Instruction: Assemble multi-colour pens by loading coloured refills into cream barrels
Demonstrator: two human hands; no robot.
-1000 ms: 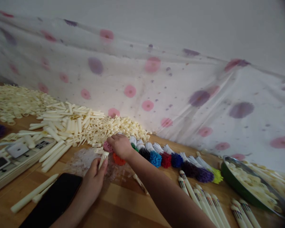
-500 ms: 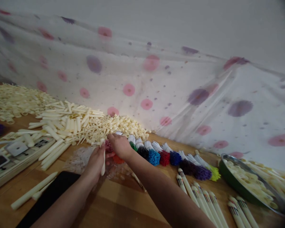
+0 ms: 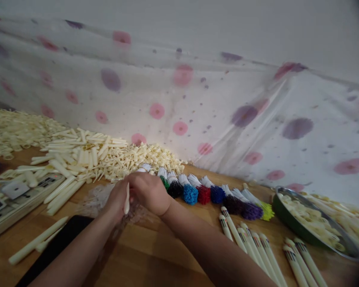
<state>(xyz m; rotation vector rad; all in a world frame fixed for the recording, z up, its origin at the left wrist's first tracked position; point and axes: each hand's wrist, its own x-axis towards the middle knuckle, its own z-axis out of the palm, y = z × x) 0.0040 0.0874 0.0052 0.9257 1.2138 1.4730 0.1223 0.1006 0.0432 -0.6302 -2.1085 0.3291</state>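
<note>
My left hand (image 3: 115, 201) is closed round a slim cream pen part (image 3: 127, 199), which stands nearly upright in it. Pressed close to it, my right hand (image 3: 149, 193) curls its fingers down and inward; their tips are hidden, and so is anything between them. Just beyond both hands lie cream plastic pen parts (image 3: 131, 159) in a heap. Clear plastic pieces (image 3: 95, 199) spread on the wooden table (image 3: 155, 247) under and beside my left hand. Bundles of refills with white stems, among them black (image 3: 175, 191), light blue (image 3: 190, 194) and red (image 3: 204, 194), run rightward from my right hand.
Several multicolour pens (image 3: 257, 243) lie at the right front, near a green bowl (image 3: 296, 227) of cream rings. A power strip (image 3: 26, 199) and a black flat object (image 3: 60, 247) are at the left. A flowered plastic sheet (image 3: 155, 91) covers the wall behind.
My right hand has come down and closed in against my left hand. The pink and orange bundles are now hidden by my hands. The whole view has shifted slightly.
</note>
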